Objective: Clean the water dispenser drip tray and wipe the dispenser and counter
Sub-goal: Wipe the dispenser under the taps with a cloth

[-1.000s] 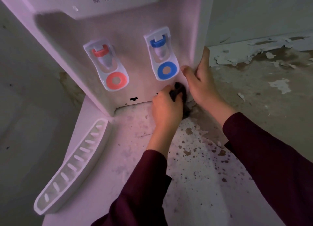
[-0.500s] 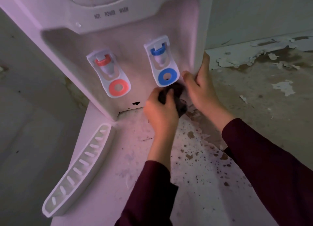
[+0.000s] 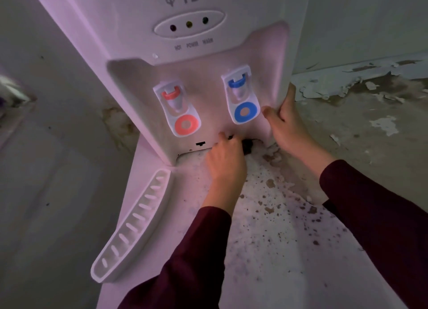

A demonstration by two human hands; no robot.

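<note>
A white water dispenser stands on a stained white counter, with a red tap and a blue tap. My left hand grips a dark cloth against the foot of the dispenser's front, below the blue tap. My right hand holds the dispenser's right front edge, thumb on the recess and fingers round the side. The white slotted drip tray lies loose on the counter at the left, off the dispenser.
Brown specks and stains cover the counter in front of the dispenser. Peeling paint flakes lie on the grey surface at the right. A grey wall drops away past the counter's left edge.
My left hand with the cloth has slid down and left along the dispenser's lower front. My right hand has kept its hold on the edge. The camera has tilted up, showing the indicator lights.
</note>
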